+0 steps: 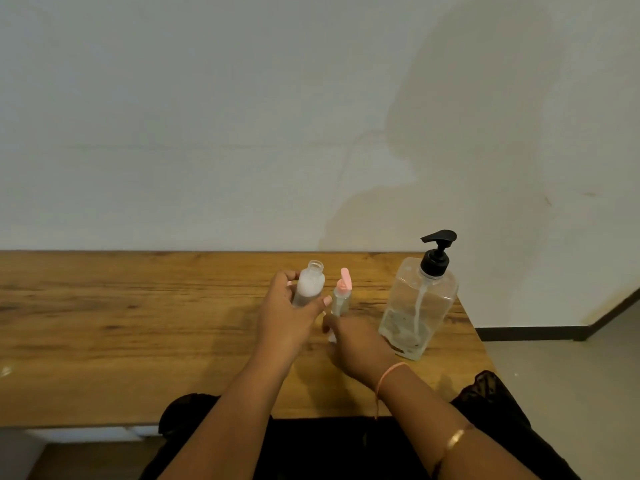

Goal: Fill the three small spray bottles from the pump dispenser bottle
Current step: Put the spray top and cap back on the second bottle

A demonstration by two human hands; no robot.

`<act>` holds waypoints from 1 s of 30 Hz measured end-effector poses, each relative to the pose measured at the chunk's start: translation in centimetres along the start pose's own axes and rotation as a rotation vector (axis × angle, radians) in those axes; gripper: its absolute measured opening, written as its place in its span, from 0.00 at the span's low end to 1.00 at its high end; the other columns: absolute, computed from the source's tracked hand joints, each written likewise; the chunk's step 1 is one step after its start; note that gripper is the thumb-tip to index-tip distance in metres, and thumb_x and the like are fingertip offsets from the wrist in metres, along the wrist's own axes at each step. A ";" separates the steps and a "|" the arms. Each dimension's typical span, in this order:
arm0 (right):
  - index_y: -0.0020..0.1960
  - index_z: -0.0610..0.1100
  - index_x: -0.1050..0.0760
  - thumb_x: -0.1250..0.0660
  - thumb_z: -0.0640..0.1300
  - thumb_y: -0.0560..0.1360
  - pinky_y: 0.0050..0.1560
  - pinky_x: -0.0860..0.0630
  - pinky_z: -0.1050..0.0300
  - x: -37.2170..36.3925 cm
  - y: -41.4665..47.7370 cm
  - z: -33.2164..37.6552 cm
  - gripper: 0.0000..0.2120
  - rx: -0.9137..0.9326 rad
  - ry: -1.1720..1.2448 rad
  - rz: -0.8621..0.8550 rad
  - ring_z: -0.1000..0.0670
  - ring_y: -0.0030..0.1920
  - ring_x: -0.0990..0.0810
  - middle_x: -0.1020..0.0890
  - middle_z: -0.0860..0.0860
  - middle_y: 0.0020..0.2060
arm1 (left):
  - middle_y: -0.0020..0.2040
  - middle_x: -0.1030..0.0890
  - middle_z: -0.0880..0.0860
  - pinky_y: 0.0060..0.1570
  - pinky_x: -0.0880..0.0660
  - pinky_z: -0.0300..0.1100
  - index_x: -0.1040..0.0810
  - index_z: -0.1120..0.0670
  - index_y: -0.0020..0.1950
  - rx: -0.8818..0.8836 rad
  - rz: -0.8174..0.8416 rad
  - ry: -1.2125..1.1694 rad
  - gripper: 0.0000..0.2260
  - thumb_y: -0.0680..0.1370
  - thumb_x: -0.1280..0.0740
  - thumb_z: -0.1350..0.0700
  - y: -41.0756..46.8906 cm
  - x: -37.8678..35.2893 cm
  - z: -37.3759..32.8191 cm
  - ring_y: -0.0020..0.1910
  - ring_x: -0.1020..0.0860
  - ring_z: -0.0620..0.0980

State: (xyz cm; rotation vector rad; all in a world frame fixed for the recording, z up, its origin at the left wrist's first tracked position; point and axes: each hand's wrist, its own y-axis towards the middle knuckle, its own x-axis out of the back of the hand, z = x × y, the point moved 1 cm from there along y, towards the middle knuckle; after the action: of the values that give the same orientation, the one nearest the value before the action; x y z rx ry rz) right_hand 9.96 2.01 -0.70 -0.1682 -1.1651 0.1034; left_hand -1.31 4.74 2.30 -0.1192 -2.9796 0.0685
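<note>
My left grip (pixel 289 308) wraps an uncapped small spray bottle (pixel 309 284), tilted, its open neck up, above the wooden tabletop (pixel 121 327). My right grip (pixel 353 344) sits low at the base of a second small bottle with a pink cap (pixel 342 296). The nearly empty pump dispenser bottle (pixel 420 306) stands just right of them.

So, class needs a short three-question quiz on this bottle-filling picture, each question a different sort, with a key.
1. True or false: the bottle in the left hand has its cap on.
2. Which colour is the pump head on the dispenser bottle? A) pink B) black C) white
3. Fill in: the small pink-capped bottle stands on the ___ table.

Key: 1 false, the open-necked bottle is uncapped; 2 B; 3 wooden.
</note>
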 end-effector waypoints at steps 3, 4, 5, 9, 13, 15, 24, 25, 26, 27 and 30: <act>0.64 0.47 0.33 0.35 0.41 0.75 0.46 0.25 0.59 3.2 -1.9 0.3 0.19 0.002 0.133 -0.151 0.49 0.49 0.22 0.21 0.47 0.53 | 0.51 0.19 0.49 0.47 0.23 0.46 0.29 0.45 0.49 -0.036 -0.006 -0.023 0.18 0.68 0.24 0.59 -0.1 -0.1 -0.2 0.50 0.21 0.48; 0.64 0.48 0.34 0.34 0.42 0.74 0.43 0.25 0.60 4.2 -2.6 0.2 0.20 -0.010 0.180 -0.202 0.51 0.46 0.22 0.21 0.49 0.50 | 0.51 0.19 0.48 0.46 0.24 0.44 0.29 0.45 0.49 -0.050 -0.009 -0.033 0.18 0.69 0.24 0.59 -0.1 -0.2 -0.3 0.49 0.21 0.47; 0.63 0.48 0.34 0.32 0.43 0.73 0.40 0.25 0.61 5.1 -3.2 0.0 0.21 -0.024 0.227 -0.259 0.53 0.42 0.23 0.21 0.52 0.46 | 0.50 0.19 0.47 0.46 0.24 0.44 0.29 0.45 0.49 -0.062 -0.013 -0.045 0.17 0.69 0.25 0.59 -0.1 -0.3 -0.5 0.49 0.21 0.46; 0.64 0.48 0.30 0.31 0.46 0.73 0.38 0.31 0.70 7.3 -4.2 -0.1 0.21 0.009 0.299 -0.483 0.59 0.41 0.27 0.24 0.55 0.45 | 0.51 0.20 0.47 0.48 0.23 0.45 0.29 0.44 0.49 -0.101 -0.046 -0.039 0.17 0.69 0.25 0.58 0.1 -0.8 -0.6 0.50 0.21 0.46; 0.63 0.47 0.26 0.34 0.44 0.75 0.47 0.34 0.67 7.8 -4.5 0.1 0.17 0.080 0.239 -0.556 0.58 0.48 0.30 0.25 0.52 0.54 | 0.49 0.20 0.46 0.43 0.26 0.38 0.30 0.43 0.47 -0.156 -0.088 -0.005 0.17 0.69 0.24 0.57 0.8 -1.3 -0.6 0.49 0.21 0.45; 0.63 0.48 0.26 0.35 0.44 0.75 0.45 0.36 0.70 7.9 -4.6 0.0 0.17 0.088 0.219 -0.554 0.59 0.49 0.31 0.25 0.52 0.55 | 0.47 0.21 0.43 0.38 0.29 0.30 0.30 0.43 0.47 -0.179 -0.096 0.024 0.17 0.69 0.25 0.57 1.1 -1.4 -0.8 0.47 0.22 0.40; 0.64 0.49 0.25 0.36 0.41 0.75 0.54 0.31 0.60 9.4 -5.5 -0.2 0.17 0.070 0.096 -0.565 0.52 0.58 0.28 0.25 0.52 0.57 | 0.49 0.21 0.46 0.37 0.31 0.30 0.30 0.47 0.52 -0.212 -0.115 0.074 0.17 0.70 0.25 0.57 1.7 -1.7 -0.7 0.47 0.23 0.42; 0.64 0.50 0.26 0.36 0.41 0.76 0.55 0.32 0.60 9.5 -5.6 -0.2 0.17 0.069 0.080 -0.559 0.51 0.58 0.28 0.25 0.52 0.57 | 0.49 0.21 0.45 0.37 0.31 0.29 0.30 0.48 0.52 -0.214 -0.119 0.073 0.17 0.70 0.25 0.57 1.7 -1.7 -0.7 0.47 0.23 0.42; 0.64 0.50 0.26 0.36 0.41 0.76 0.55 0.32 0.60 9.6 -5.7 -0.1 0.17 0.067 0.063 -0.557 0.51 0.58 0.28 0.25 0.51 0.57 | 0.49 0.21 0.45 0.36 0.31 0.28 0.30 0.48 0.52 -0.214 -0.124 0.070 0.17 0.70 0.25 0.57 1.7 -1.7 -0.6 0.47 0.23 0.42; 0.64 0.51 0.26 0.36 0.41 0.76 0.55 0.33 0.60 9.6 -5.7 -0.1 0.18 0.063 0.046 -0.557 0.51 0.58 0.29 0.25 0.51 0.57 | 0.48 0.21 0.45 0.36 0.31 0.27 0.30 0.47 0.52 -0.212 -0.127 0.066 0.17 0.70 0.25 0.58 1.7 -1.7 -0.6 0.47 0.23 0.41; 0.65 0.52 0.27 0.37 0.41 0.76 0.54 0.34 0.61 10.0 -5.9 -0.1 0.19 0.052 0.008 -0.553 0.51 0.58 0.31 0.26 0.51 0.57 | 0.48 0.21 0.45 0.35 0.31 0.26 0.30 0.47 0.51 -0.207 -0.128 0.056 0.17 0.70 0.25 0.58 1.7 -1.7 -0.5 0.47 0.23 0.41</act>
State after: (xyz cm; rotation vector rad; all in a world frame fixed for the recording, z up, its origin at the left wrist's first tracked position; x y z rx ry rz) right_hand 13.90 -2.07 9.41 0.2015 -1.1631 -0.3540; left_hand 0.53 6.36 2.45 0.0447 -2.9217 -0.2543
